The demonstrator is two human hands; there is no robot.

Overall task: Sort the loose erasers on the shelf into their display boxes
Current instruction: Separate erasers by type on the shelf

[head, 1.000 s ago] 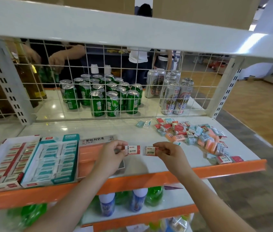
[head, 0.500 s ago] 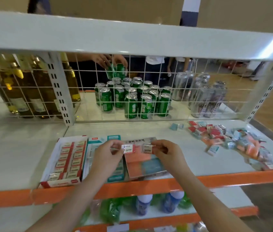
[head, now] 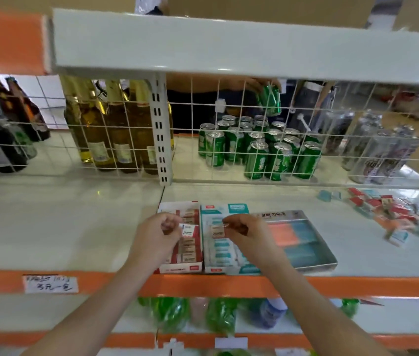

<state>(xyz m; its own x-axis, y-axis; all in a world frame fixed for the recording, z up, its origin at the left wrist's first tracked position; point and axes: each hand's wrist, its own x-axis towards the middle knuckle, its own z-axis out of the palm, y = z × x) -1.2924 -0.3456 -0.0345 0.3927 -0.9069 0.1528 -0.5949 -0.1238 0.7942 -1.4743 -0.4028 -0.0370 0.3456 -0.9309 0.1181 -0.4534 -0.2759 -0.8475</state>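
My left hand (head: 155, 235) pinches a red-and-white eraser (head: 187, 232) above the red display box (head: 180, 268). My right hand (head: 248, 233) pinches a second red-and-white eraser (head: 217, 231) over the teal display box (head: 225, 209) beside it. A grey display box (head: 326, 260) holding orange and teal erasers stands to the right of the teal one. The pile of loose erasers (head: 406, 217) lies far right on the white shelf (head: 62, 222).
A white wire grid (head: 229, 150) backs the shelf. Behind it stand glass bottles (head: 116, 129), green cans (head: 257, 150) and silver cans (head: 380, 155); a person's hand behind the grid holds a green can (head: 270, 100). The orange shelf edge (head: 203, 286) runs in front.
The view has swung left. Both hands carried their erasers from over the grey box leftward to above the red and teal boxes.
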